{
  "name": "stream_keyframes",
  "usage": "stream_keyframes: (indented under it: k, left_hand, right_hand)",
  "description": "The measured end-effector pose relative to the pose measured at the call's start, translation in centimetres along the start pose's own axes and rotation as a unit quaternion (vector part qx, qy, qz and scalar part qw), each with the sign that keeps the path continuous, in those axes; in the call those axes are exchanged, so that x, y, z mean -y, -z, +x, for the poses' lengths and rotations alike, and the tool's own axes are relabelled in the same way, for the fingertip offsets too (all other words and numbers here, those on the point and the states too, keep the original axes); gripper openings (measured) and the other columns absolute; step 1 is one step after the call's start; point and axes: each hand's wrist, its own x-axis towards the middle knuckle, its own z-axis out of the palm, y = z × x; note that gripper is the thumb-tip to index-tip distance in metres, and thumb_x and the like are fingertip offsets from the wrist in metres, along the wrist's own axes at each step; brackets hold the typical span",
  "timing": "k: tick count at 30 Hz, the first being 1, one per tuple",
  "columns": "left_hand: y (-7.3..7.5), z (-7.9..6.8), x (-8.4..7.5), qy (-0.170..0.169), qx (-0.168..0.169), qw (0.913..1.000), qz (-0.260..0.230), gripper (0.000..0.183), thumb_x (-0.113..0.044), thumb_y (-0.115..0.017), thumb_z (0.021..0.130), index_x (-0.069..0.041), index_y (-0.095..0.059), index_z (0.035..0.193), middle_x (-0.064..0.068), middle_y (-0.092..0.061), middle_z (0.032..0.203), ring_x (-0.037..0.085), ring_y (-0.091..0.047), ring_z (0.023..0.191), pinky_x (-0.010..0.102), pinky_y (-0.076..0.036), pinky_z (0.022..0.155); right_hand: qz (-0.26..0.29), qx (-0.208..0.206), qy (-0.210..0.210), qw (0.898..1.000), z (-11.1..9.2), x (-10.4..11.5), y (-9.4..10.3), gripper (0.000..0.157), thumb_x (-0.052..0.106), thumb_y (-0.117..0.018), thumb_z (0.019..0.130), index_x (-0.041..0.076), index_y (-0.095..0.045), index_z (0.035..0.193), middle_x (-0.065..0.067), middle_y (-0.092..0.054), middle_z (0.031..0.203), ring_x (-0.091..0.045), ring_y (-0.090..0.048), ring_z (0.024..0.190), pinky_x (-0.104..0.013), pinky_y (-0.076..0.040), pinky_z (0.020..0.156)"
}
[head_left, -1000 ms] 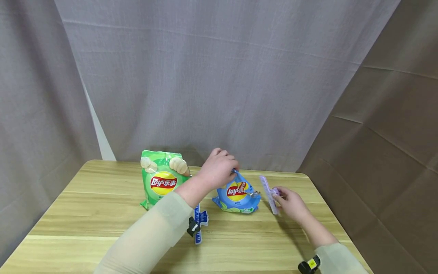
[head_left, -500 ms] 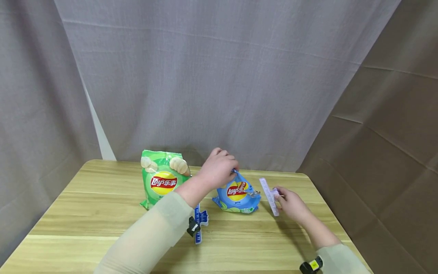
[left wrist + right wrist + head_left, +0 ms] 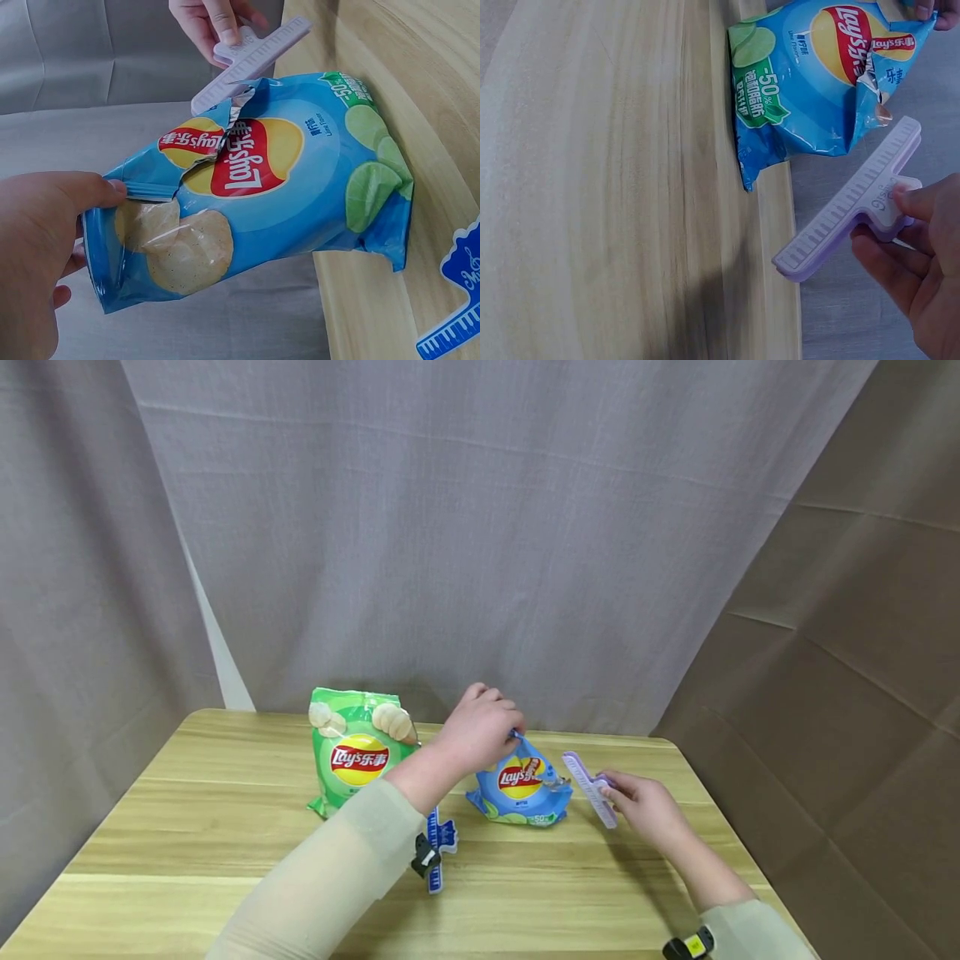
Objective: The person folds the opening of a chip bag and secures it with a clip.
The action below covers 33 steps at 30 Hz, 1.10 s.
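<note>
My left hand (image 3: 480, 731) pinches the top corner of a blue Lay's chip bag (image 3: 517, 793) that stands on the table. In the left wrist view the thumb lies along the bag's folded top edge, and a torn opening (image 3: 214, 154) runs down its side. My right hand (image 3: 645, 810) holds a purple bag clip (image 3: 589, 789) with a ruler-like bar, just right of the blue bag. The right wrist view shows thumb and fingers on the clip's handle (image 3: 889, 202); its long bar slants beside the bag without touching it.
A green Lay's chip bag (image 3: 352, 735) stands upright on the left, partly behind my left forearm. Near that wrist a blue piano-key clip (image 3: 444, 837) lies on the wooden table (image 3: 187, 827). Grey curtains (image 3: 465, 527) hang behind and along the right side.
The purple clip has turned in my right hand: its far end has swung left and its near end right. My left hand and both bags stay in place.
</note>
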Motion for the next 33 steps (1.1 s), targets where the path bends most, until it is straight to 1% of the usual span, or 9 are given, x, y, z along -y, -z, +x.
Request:
stream_keyframes:
  k: [4,7,10,14,16,19,22,25,33]
  left_hand:
    - [0.0,0.0,0.0,0.001,0.000,1.0000,0.000,0.011,-0.033,-0.070,0.092,-0.027,-0.074,0.100,-0.014,-0.068,0.097,0.012,-0.055,0.102,0.038,-0.033,0.103]
    - [-0.1,0.0,0.0,0.000,-0.001,1.0000,-0.002,0.010,-0.033,-0.070,0.092,-0.027,-0.074,0.099,-0.014,-0.068,0.097,0.012,-0.055,0.102,0.038,-0.033,0.103]
    - [-0.1,0.0,0.0,-0.001,-0.003,1.0000,-0.002,0.010,-0.033,-0.070,0.092,-0.027,-0.075,0.099,-0.014,-0.068,0.097,0.013,-0.056,0.101,0.038,-0.033,0.103]
    - [-0.1,0.1,0.1,-0.001,-0.005,1.0000,-0.001,0.011,-0.032,-0.070,0.092,-0.027,-0.075,0.100,-0.014,-0.068,0.097,0.012,-0.055,0.101,0.038,-0.033,0.103]
    - [-0.1,0.1,0.1,-0.001,-0.007,1.0000,-0.002,0.011,-0.032,-0.070,0.092,-0.027,-0.075,0.100,-0.014,-0.068,0.096,0.012,-0.055,0.101,0.038,-0.033,0.102]
    - [-0.1,0.1,0.1,-0.002,-0.009,1.0000,-0.001,0.010,-0.031,-0.070,0.092,-0.027,-0.075,0.099,-0.014,-0.068,0.096,0.012,-0.055,0.100,0.038,-0.033,0.102]
    - [-0.2,0.0,0.2,-0.004,-0.011,0.9999,0.003,0.010,-0.031,-0.069,0.092,-0.027,-0.075,0.099,-0.014,-0.068,0.095,0.013,-0.056,0.100,0.038,-0.034,0.102]
    - [-0.2,0.0,0.2,-0.006,-0.011,0.9999,0.005,0.010,-0.031,-0.069,0.092,-0.027,-0.075,0.099,-0.014,-0.068,0.096,0.013,-0.056,0.100,0.038,-0.034,0.102]
    - [-0.1,-0.1,0.2,-0.007,-0.007,0.9999,0.008,0.011,-0.032,-0.070,0.092,-0.030,-0.075,0.101,-0.014,-0.069,0.102,0.013,-0.054,0.102,0.041,-0.031,0.105]
  right_hand:
    - [-0.021,-0.017,0.025,0.999,-0.1,-0.1,0.1,0.029,0.011,-0.062,0.098,0.000,-0.067,0.124,-0.019,-0.069,0.115,-0.025,-0.066,0.095,-0.043,-0.056,0.076]
    - [-0.015,-0.008,0.037,0.999,-0.2,-0.1,0.2,0.030,0.010,-0.062,0.098,-0.002,-0.066,0.125,-0.020,-0.069,0.117,-0.027,-0.067,0.100,-0.045,-0.056,0.080]
    - [-0.005,0.008,0.039,0.999,-0.4,0.0,0.3,0.032,0.011,-0.061,0.098,-0.003,-0.064,0.127,-0.022,-0.067,0.121,-0.031,-0.066,0.106,-0.046,-0.056,0.083]
    - [-0.003,0.001,0.042,0.999,-0.5,0.1,0.5,0.031,0.012,-0.060,0.099,-0.001,-0.065,0.127,-0.020,-0.067,0.120,-0.030,-0.066,0.105,-0.047,-0.055,0.084]
    - [-0.005,-0.009,0.047,0.999,-0.6,0.1,0.6,0.030,0.011,-0.060,0.099,0.001,-0.066,0.126,-0.019,-0.069,0.118,-0.027,-0.066,0.101,-0.045,-0.055,0.082]
    - [-0.010,-0.021,0.053,0.998,-0.8,0.0,0.7,0.029,0.010,-0.061,0.098,0.002,-0.066,0.126,-0.018,-0.070,0.115,-0.023,-0.066,0.094,-0.037,-0.055,0.072]
    - [-0.011,-0.024,0.056,0.998,-1.0,-0.3,0.7,0.030,0.010,-0.062,0.098,0.002,-0.066,0.126,-0.019,-0.070,0.114,-0.021,-0.065,0.088,-0.029,-0.050,0.062]
    - [-0.016,-0.027,0.056,0.998,-1.1,-0.5,0.6,0.030,0.010,-0.063,0.097,0.003,-0.067,0.125,-0.019,-0.070,0.113,-0.019,-0.062,0.082,-0.026,-0.046,0.057]
    - [-0.038,-0.034,0.073,0.996,-1.1,-0.6,0.1,0.027,0.010,-0.066,0.094,0.009,-0.071,0.121,-0.012,-0.073,0.109,-0.017,-0.063,0.082,-0.031,-0.051,0.063]
